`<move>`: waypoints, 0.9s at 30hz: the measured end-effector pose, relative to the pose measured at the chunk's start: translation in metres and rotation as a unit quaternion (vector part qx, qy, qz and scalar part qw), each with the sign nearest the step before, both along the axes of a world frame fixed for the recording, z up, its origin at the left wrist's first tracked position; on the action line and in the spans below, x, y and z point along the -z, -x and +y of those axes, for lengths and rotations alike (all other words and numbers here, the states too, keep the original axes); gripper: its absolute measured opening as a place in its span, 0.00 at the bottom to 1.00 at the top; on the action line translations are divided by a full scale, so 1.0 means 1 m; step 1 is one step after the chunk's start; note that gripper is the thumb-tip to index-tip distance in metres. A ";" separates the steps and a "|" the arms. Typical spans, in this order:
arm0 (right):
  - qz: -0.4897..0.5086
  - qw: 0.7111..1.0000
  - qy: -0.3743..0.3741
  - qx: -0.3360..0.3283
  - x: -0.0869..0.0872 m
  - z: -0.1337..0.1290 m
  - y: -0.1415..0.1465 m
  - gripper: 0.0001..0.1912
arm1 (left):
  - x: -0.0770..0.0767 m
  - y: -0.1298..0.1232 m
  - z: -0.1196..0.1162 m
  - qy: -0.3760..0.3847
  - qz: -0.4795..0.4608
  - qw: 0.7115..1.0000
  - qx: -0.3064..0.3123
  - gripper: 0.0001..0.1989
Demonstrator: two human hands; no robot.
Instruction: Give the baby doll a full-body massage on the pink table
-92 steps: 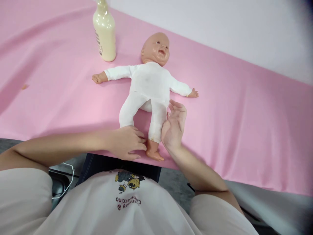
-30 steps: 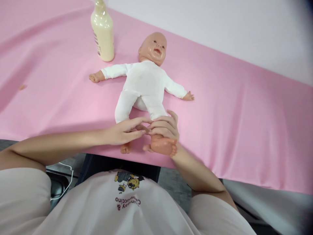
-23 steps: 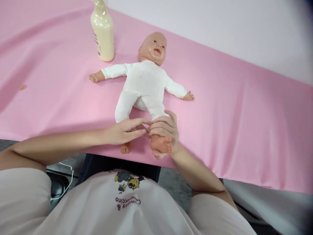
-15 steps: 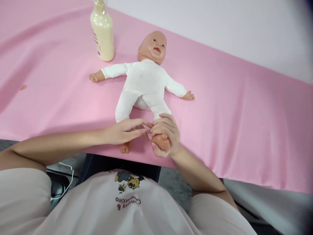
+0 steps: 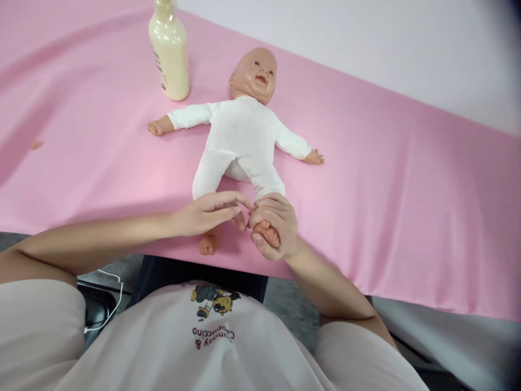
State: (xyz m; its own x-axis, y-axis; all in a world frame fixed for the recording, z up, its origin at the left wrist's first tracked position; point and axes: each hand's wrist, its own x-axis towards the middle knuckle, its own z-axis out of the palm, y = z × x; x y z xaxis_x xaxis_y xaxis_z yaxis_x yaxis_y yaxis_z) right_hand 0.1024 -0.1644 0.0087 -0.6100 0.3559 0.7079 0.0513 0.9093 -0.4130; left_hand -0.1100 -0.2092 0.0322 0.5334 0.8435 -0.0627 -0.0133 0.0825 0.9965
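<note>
- Closed farther around the foot of the doll since the earlier frame, tucking it into the right hand.
- Gripping snugly there, with fingers curled over the top and thumb underneath.
- Holding nothing in the left hand, palm down with fingers loosely spread toward the right; fingertip contact impossible to tell.
- Leaving the other foot ungripped; too little shown to judge any finish.
- Lying face-up, arms spread, on the pink-covered bench, near an upright bottle.

On our pink-covered bench we have a doll lying on its back and a cream-coloured bottle standing nearby.
</note>
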 end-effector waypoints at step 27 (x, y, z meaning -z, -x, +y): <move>0.004 0.999 -0.002 -0.051 0.005 -0.005 0.004 0.15 | 0.001 0.001 0.002 -0.049 0.021 0.998 0.023 0.11</move>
